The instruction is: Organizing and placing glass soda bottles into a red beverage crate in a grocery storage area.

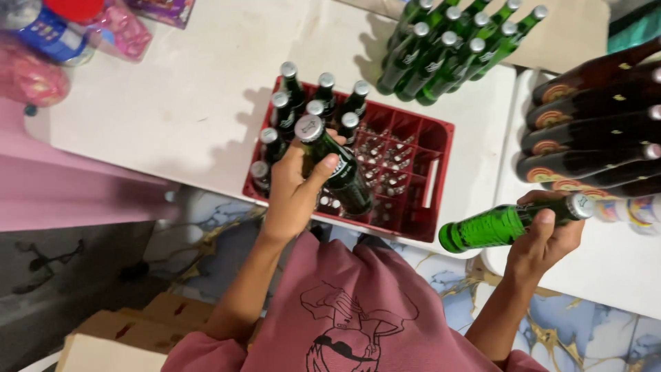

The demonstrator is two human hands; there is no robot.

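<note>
Item 1, upper left corner: a cluster of soft pink plastic-wrapped packages [27,76] and a blue and red container [51,31] is seen on the white tabletop [172,89]; their labels are too blurred to describe.

Item 2, centre: a red plastic bottle crate with square cells [423,200] is set at the table's near edge. Its left cells are filled with dark glass bottles with silver crown caps [303,103]; the right cells are seen bare.

Item 3: the left hand [296,189] is clamped around the body of a dark green glass bottle with a silver cap and a dark label [337,165], held tilted just above the crate's filled rows. For a clean placing, the bottle is best brought upright over one free cell and lowered base first, so that neighbouring caps are not struck.

Item 4, top centre: a group of bright green glass bottles with silver caps and pale labels [447,52] is stood on the tabletop behind the crate.

Item 5, lower right: the right hand [544,241] is closed on the neck of a bright green glass bottle [496,224], held nearly level, base toward the crate. A firmer hold nearer the body is judged safer.

Item 6, right edge: a row of large brown glass bottles with oval orange-rimmed labels [592,117] is stood on a second white surface [606,269].
</note>
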